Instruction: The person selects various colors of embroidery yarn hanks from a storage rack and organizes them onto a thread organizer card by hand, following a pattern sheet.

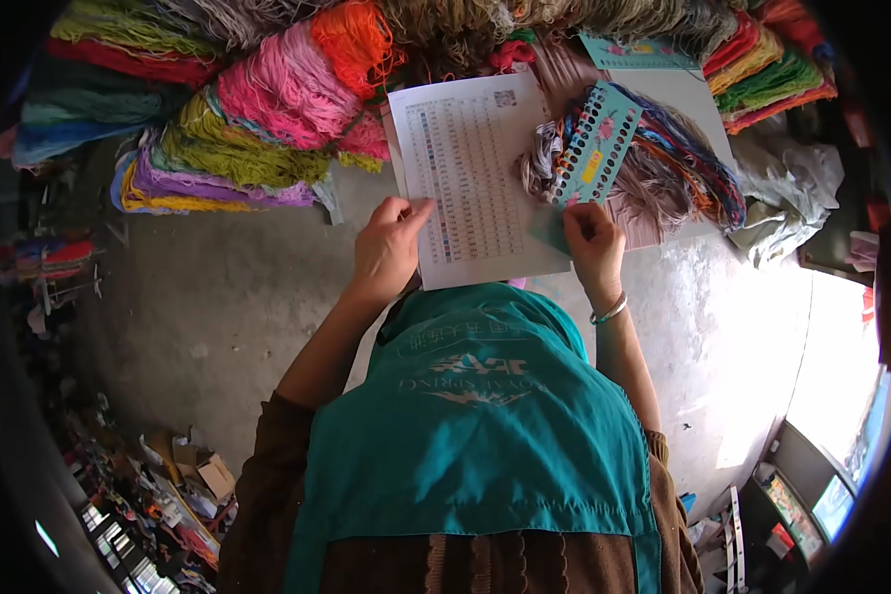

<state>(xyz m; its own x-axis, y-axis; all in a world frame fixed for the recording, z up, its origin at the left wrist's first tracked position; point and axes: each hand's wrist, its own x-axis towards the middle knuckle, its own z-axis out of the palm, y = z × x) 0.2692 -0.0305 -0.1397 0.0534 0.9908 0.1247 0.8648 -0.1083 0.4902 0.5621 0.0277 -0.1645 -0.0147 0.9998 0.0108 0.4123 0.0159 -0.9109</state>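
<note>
My left hand [390,246] is closed at the left edge of a white printed sheet [475,188], its thumb and fingers pinching the paper. The sheet bears a chart with columns of small coloured squares. To its right, my right hand [594,243] has its fingers curled together just below a teal card [598,144] with two rows of holes and a yellow label. Whatever those fingers hold is too small to make out. Multicoloured threads [663,163] hang from the card and lie across a white board to the right.
Bundles of pink yarn [287,84], green yarn [228,148] and brown yarn [455,30] line the far side. Another teal card [639,52] lies at the back. A clear plastic bag [787,188] sits at the right. A cardboard box [208,473] stands low at the left.
</note>
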